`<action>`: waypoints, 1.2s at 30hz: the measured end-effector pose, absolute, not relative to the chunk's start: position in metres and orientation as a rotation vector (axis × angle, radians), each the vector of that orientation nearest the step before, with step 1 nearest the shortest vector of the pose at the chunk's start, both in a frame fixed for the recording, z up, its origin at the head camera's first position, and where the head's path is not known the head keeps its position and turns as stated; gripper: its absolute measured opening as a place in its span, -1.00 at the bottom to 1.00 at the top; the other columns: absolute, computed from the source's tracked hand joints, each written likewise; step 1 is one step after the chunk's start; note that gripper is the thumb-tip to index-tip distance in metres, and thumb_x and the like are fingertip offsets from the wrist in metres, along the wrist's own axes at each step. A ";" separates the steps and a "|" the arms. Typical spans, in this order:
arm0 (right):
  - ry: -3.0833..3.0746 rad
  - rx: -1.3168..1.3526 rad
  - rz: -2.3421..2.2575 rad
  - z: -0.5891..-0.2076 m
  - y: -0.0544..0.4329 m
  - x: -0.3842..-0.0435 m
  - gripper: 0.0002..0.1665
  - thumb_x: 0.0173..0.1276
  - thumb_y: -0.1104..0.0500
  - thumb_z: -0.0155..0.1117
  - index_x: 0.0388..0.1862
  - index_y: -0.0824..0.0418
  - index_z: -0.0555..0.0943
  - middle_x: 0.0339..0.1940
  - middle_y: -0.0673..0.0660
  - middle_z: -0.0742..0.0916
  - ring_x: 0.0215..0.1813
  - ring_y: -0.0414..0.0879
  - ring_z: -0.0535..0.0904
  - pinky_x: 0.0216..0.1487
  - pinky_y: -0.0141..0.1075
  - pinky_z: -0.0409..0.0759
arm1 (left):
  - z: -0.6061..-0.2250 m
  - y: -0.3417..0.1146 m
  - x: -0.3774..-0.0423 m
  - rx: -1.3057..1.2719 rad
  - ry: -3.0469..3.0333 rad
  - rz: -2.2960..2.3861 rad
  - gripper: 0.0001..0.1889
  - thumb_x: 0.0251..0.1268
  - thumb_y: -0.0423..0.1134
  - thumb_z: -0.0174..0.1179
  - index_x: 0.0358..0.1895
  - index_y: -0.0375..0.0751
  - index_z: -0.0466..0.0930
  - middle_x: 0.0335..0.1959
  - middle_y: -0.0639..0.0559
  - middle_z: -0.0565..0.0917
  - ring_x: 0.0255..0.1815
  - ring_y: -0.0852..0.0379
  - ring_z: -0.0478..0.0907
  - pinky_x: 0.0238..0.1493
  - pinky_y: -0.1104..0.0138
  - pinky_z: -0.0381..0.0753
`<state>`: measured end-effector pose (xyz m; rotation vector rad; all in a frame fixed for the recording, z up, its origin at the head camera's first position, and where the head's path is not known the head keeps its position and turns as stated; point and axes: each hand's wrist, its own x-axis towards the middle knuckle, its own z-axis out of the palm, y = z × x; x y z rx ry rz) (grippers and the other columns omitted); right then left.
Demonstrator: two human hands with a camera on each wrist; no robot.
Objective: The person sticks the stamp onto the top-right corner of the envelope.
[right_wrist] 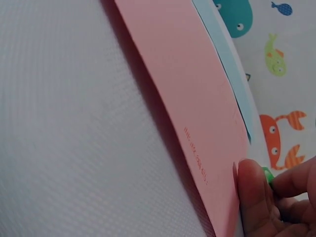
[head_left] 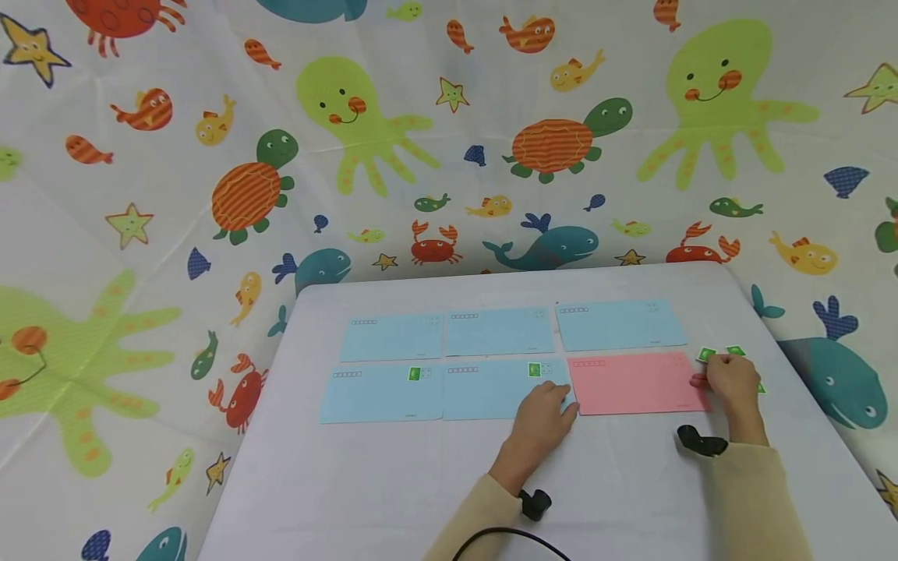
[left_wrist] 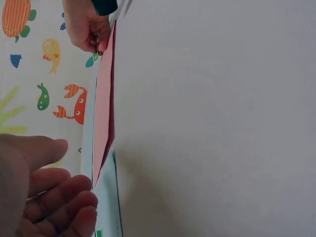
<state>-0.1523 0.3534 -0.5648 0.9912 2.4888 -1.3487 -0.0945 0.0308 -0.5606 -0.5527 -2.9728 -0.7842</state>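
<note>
My left hand (head_left: 543, 417) lies over the right end of the front middle blue envelope (head_left: 484, 401), its fingertips near the left edge of the pink envelope (head_left: 638, 386). In the left wrist view the left hand (left_wrist: 54, 192) has loosely bent fingers with nothing between them. At the pink envelope's right edge, my right hand (head_left: 733, 383) has thumb and forefinger together. A bit of green stamp (right_wrist: 268, 175) shows between them in the right wrist view. Other green stamps (head_left: 735, 351) lie around that hand, partly covered by it.
Three blue envelopes (head_left: 393, 336) form the back row. The front left blue envelope (head_left: 379, 401) bears a green stamp (head_left: 415, 374), and the middle one has another stamp (head_left: 535, 369). A black cable (head_left: 512, 531) crosses by the left sleeve. Behind the white table (head_left: 337, 483) hangs a sea-animal cloth (head_left: 435, 156).
</note>
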 end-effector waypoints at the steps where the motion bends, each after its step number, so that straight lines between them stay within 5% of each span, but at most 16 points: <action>1: 2.486 0.995 -1.349 -0.564 0.353 -0.152 -0.30 0.59 0.06 -0.40 0.43 0.59 0.21 -0.69 -0.04 0.64 -0.66 -0.30 0.57 0.49 0.22 0.26 | -0.562 0.032 -0.095 -0.554 -2.974 -0.787 -0.67 0.42 -0.09 0.23 0.12 -0.15 0.70 -0.17 0.08 0.74 -0.16 0.26 0.65 -0.15 0.53 0.63; 22: 2.473 0.997 -1.342 -0.567 0.356 -0.154 -0.31 0.60 0.07 -0.37 0.44 0.58 0.21 -0.63 0.00 0.66 -0.64 -0.30 0.59 0.50 0.23 0.24 | -0.577 0.050 -0.099 -0.535 -3.050 -0.818 -0.72 0.41 -0.08 0.25 0.03 -0.13 0.73 -0.25 0.12 0.66 -0.36 0.35 0.43 -0.28 0.58 0.50; 36: 2.485 0.985 -1.342 -0.568 0.354 -0.150 -0.29 0.59 0.03 -0.33 0.45 0.55 0.23 -0.54 0.03 0.67 -0.63 -0.33 0.55 0.46 0.21 0.33 | -0.579 0.052 -0.099 -0.499 -3.034 -0.828 -0.71 0.38 -0.10 0.29 0.05 -0.15 0.73 -0.22 0.10 0.66 -0.33 0.35 0.50 -0.25 0.59 0.53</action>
